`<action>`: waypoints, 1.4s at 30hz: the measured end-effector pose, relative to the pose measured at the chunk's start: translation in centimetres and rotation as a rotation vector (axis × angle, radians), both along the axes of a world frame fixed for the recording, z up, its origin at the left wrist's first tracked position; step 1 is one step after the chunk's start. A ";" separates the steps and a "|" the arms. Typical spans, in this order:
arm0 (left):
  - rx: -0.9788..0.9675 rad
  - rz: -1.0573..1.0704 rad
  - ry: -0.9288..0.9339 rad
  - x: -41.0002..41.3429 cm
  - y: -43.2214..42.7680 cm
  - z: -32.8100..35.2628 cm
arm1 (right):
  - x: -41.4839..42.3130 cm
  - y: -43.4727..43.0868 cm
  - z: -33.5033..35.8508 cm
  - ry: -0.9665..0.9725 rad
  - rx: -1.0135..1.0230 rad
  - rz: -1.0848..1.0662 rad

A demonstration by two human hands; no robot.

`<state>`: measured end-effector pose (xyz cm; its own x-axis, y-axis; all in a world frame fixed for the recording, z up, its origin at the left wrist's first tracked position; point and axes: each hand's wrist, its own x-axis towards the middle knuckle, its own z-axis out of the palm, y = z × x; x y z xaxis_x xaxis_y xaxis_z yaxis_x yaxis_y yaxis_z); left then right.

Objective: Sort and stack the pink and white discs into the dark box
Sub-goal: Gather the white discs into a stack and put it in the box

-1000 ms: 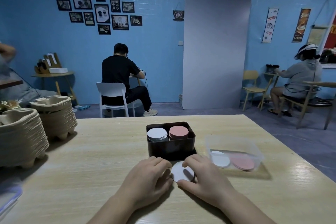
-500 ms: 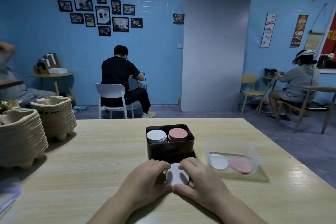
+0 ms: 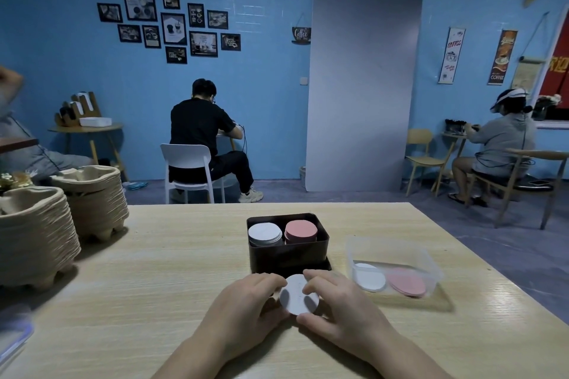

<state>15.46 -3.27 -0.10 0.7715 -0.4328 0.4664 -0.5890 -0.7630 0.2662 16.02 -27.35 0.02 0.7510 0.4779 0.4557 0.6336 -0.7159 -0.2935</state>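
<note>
My left hand (image 3: 246, 304) and right hand (image 3: 341, 308) pinch one white disc (image 3: 298, 298) by its edges with curled fingers, over the worktop (image 3: 147, 274), just in front of the dark box (image 3: 289, 254).

Left hand (image 3: 246, 301), right hand (image 3: 345, 308), fingers (image 3: 311, 286) pinching white disc (image 3: 297, 301)
</note>
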 end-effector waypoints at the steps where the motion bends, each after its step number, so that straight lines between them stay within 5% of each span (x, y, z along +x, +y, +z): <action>1: -0.005 -0.004 -0.006 -0.1 0.1 0.0 | -0.1 0.0 0.1 -0.012 0.008 -0.001; 10: -0.147 0.054 -0.450 0.6 2.1 1.1 | 2.7 0.9 4.8 -0.186 0.201 0.035; 22: -0.098 0.206 -0.270 2.8 2.6 0.3 | 11.0 7.0 9.2 0.122 -0.023 -0.096; 37: -0.165 0.187 -0.198 2.2 2.5 0.3 | 12.3 8.8 7.9 0.157 -0.109 -0.078; 42: -0.155 0.182 -0.203 2.2 2.6 0.2 | 10.8 7.0 9.2 0.079 0.024 -0.017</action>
<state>17.62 -0.66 0.13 0.7139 -0.2084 0.6685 -0.4998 -0.8203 0.2781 26.77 -20.37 9.21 0.7933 0.4540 0.4056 0.5951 -0.7186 -0.3596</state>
